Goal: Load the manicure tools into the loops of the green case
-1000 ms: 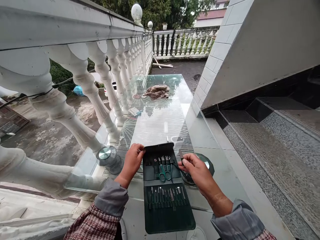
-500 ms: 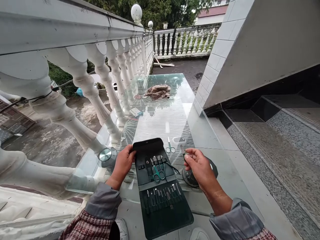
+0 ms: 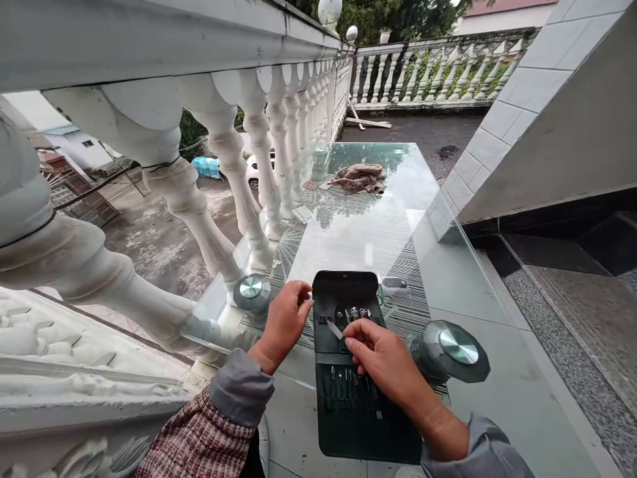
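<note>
A slim, flat, silver-coloured metal tool was pinched between the thumb and fingers of the right hand, its blade-like end pointing up and left over the upper panel of an open, dark green-black manicure case with rounded corners. Just beyond that tip, near the panel's left edge, was a small black loop. Shiny metal nail clippers sat in the upper panel, and a row of thin, metal-tipped grooming tools stood in the lower one, partly covered by the right hand. The left hand was at the case's upper left edge, thumb and forefinger close together; whether they gripped the edge could not be told. The case was at the near end of a clear glass table. Just beyond its right side lay a flat, oval, grey-and-white object. Faceted dark grey supports with round silver discs stood on either side, one on the left and one on the right. Farther along lay a small, pale rectangular card or box and a crumpled brown cloth. A white balustrade ran along the left, and speckled grey stairs rose at the right.
</note>
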Demonstrator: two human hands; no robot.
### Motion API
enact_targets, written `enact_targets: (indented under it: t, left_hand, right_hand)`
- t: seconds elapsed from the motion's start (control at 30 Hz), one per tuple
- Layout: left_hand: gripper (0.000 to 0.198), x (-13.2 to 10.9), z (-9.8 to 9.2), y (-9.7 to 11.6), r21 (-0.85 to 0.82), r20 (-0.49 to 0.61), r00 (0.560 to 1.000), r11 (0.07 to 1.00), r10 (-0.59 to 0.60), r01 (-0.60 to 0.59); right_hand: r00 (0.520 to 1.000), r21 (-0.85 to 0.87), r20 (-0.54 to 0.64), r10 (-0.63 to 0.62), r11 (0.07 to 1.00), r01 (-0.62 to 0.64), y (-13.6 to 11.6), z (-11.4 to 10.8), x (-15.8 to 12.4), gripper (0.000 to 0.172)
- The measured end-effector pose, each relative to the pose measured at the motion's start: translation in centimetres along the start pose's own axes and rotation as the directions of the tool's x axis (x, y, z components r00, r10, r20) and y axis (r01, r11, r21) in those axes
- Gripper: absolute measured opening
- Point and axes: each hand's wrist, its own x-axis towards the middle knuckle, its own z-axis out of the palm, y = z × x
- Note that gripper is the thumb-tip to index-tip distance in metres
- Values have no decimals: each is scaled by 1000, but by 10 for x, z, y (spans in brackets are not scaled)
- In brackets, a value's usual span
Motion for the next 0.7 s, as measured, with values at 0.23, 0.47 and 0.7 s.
enact_targets:
  t: [0.23,0.47,0.7]
  left_hand:
    - [12,-21,-15,1,136,164,986,989,41,-63]
    - [9,-27,-17,-1,183,258,966,980,34,-83]
    - [5,-30,-14,-3,250,321,946,959,47,-132]
  right_hand:
    - [989,-378,-88,-115,923,73,-5,19,3,15]
    - [986,-599,-87,-141,798,61,-2,31,1,18]
    - [984,-626,-132,-120,780,11,-1,35,0,20]
